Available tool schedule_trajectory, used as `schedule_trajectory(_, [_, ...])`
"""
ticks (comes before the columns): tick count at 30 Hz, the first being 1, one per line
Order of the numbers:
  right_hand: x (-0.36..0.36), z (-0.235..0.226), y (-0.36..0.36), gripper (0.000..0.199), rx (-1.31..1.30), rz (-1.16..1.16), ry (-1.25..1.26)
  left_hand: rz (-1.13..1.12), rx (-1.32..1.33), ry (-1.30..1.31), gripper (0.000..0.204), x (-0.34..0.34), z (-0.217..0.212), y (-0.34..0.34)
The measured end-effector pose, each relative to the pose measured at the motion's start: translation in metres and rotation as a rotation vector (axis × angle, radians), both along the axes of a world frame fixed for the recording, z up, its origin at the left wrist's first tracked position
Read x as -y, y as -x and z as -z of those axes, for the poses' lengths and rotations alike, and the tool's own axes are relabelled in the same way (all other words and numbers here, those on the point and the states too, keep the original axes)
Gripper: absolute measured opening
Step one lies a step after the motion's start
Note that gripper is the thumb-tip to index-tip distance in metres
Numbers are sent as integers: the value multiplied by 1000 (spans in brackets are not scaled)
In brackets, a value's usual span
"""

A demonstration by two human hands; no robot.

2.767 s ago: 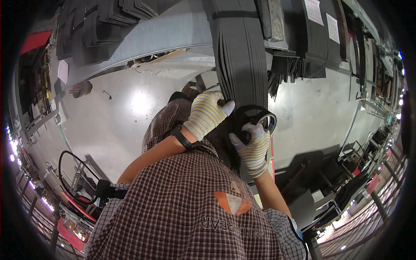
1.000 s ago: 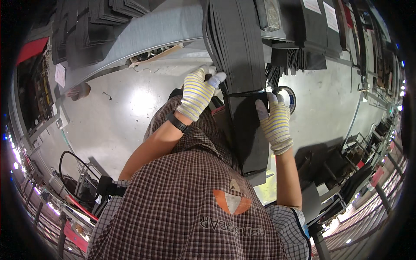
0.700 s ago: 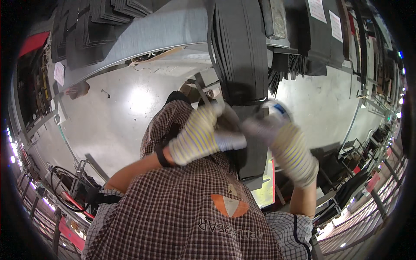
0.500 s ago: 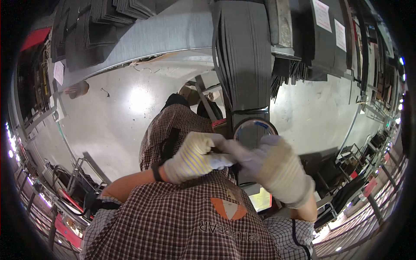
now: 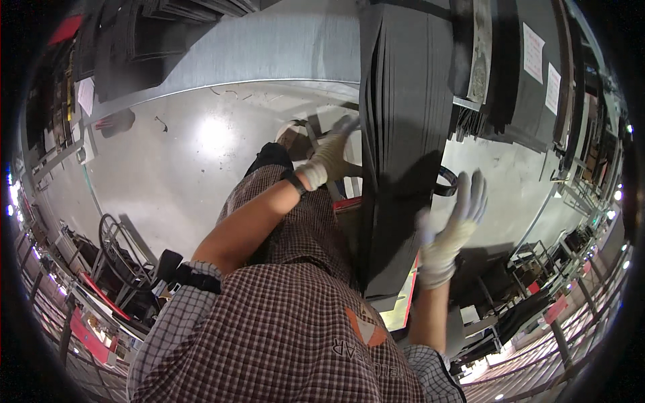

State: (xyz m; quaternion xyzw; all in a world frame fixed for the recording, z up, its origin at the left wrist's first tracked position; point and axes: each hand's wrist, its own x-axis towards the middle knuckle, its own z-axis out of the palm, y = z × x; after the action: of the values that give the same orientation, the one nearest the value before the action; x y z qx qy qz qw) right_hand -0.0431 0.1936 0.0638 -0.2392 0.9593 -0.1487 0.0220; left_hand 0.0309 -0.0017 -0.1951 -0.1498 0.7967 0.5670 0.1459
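A thick stack of long dark grey sheets (image 5: pixel 410 101) runs from the far bench toward my apron. Beside its left edge is my left hand (image 5: pixel 334 156), in a pale glove, fingers stretched out and apart; whether the fingertips touch the stack I cannot tell. To the right of the stack my right hand (image 5: pixel 453 232), also gloved, is raised with its fingers extended, the thumb side blurred. Just by its fingertips is a dark ring like a tape roll (image 5: pixel 445 182), against the stack's right edge; what supports it is hidden.
A metal bench (image 5: pixel 269 57) spans the far side, with more dark sheets (image 5: pixel 138 57) at its left. Hanging dark sheets with white paper labels (image 5: pixel 533 52) are at the far right. A red-edged object (image 5: pixel 347 203) sits low beside the stack. Wheeled metal frames stand at both sides.
My hands were together above the near part of the stack; they have parted to its two sides and opened. The ring has gone from the stack's top to its right edge.
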Motion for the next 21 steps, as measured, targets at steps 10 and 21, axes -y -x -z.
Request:
schedule_trajectory(10, [67, 49, -76, 107, 70, 163, -299, 409, 68, -1, 62, -70, 59, -11])
schedule_trajectory(21, [69, 42, -74, 101, 68, 158, -192, -171, -10, -867, 19, 80, -155, -73])
